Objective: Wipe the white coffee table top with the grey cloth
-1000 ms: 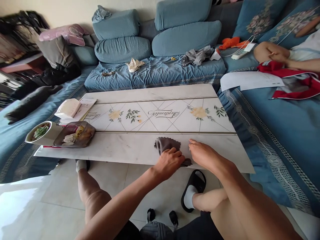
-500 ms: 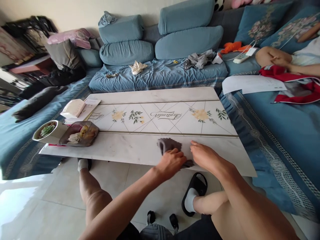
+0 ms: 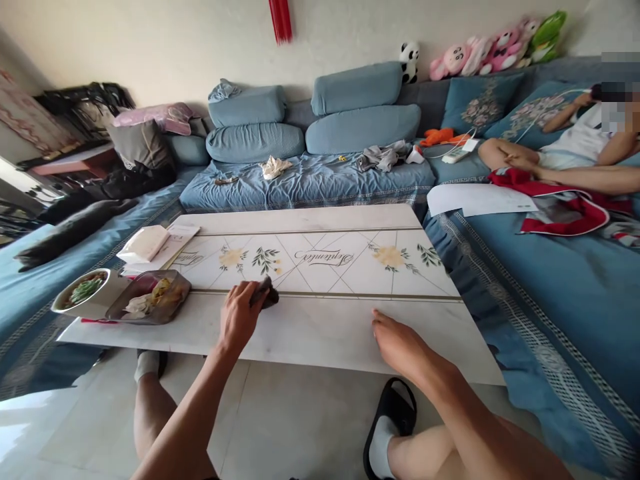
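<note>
**Left hand bunches a gray cloth on the tabletop; right hand lies flat-fingered**

The left hand (image 3: 239,317) sits toward the far side of the near cream band of the marble-look table (image 3: 320,340), its fingers curled close together over a gray cloth (image 3: 267,294). The cloth is gathered into a small wad at the fingertips, on or just beside the thin gold stripe. Most of it is hidden by the fingers, so its full shape and the exact grip cannot be made out. The right hand (image 3: 400,347) is well apart to the right, empty, with its fingers straight and close together, the fingertips low at the tabletop; whether they press on it is hard to tell.

At the table's left end, a white bowl (image 3: 85,291) holds pale broth with green vegetables. Just beside it, a shallow see-through food tray (image 3: 150,298) holds golden fried pieces and something pale, too unclear to name. Farther along that end lie a packet of tissues (image 3: 144,243) and a paper booklet (image 3: 179,235).

On the blue sofa at the far right, a seated person (image 3: 565,150) has a hand resting on one knee, beside a red garment (image 3: 560,208). The top of the person's head and face are blurred out.
</note>
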Motion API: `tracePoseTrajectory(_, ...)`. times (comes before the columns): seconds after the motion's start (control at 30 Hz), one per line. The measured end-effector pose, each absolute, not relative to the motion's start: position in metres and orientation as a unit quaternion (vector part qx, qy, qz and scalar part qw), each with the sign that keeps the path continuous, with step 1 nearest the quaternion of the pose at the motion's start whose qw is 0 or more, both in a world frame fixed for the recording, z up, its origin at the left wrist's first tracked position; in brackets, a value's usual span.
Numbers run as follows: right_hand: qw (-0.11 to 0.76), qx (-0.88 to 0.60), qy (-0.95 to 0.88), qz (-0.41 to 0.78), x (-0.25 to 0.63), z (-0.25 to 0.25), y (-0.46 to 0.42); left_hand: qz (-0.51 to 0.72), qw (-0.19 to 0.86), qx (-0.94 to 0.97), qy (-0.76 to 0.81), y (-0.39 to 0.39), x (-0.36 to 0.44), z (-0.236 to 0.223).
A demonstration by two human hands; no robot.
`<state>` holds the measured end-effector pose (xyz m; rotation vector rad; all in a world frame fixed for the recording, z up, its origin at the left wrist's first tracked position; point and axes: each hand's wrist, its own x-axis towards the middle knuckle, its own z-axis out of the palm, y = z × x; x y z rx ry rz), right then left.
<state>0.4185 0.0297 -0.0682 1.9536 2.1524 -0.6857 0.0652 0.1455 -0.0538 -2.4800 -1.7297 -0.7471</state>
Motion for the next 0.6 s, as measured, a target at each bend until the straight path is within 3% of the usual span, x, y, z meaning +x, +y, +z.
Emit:
tracePoseTrajectory(0.1,0.069,0.663,0.709,-0.230,0.416,-0.059,0.027,-0.272,0.036,-0.807,-0.523,0.142,0.110,-0.051)
tracePoseTrajectory(0.33,0.082,0.675,0.694,-0.238,0.410,-0.048,0.023,-0.142,0.031,-0.857,-0.494,0.133,0.155,-0.127)
tracePoseTrajectory(0.43,0.094,0.676,0.695,-0.225,0.408,-0.053,0.023,-0.115,0.016,-0.842,-0.527,0.159,0.185,-0.122)
tracePoseTrajectory(0.6,0.108,0.681,0.697,-0.200,0.399,-0.065,0.024,-0.086,-0.029,-0.864,-0.496,0.173,0.306,-0.096)
